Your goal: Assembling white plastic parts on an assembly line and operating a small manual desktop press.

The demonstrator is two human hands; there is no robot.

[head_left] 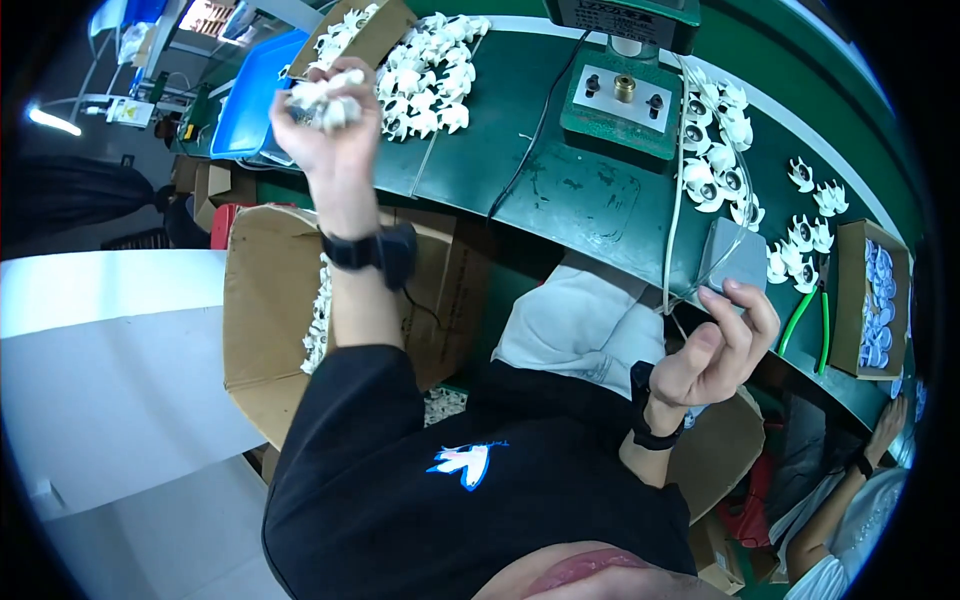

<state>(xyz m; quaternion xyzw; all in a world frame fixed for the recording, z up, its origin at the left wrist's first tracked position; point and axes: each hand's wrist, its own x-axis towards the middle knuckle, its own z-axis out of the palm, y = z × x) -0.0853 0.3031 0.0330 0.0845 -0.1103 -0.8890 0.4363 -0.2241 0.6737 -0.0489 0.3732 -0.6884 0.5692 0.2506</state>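
My left hand (335, 150) is raised at the far left of the bench, closed around several small white plastic parts (338, 103) with fin-like edges. Just behind it is a cardboard box (385, 38) of similar parts, and a spread pile of them (430, 75) lies on the bench to its right. My right hand (722, 345) hovers palm up at the bench's near edge, its fingers loosely curled and apart with nothing in them. Beside those fingertips are a grey block (735, 255) and a thin pale cable (672, 220).
A green press (620, 105) stands at mid-bench. White parts with dark centres (715, 180), green-handled pliers (824, 330) and a box of blue-violet parts (848, 300) lie rightward. A blue tray (262, 95) and large carton (262, 330) are left. Another person's hand (888, 428) is far right.
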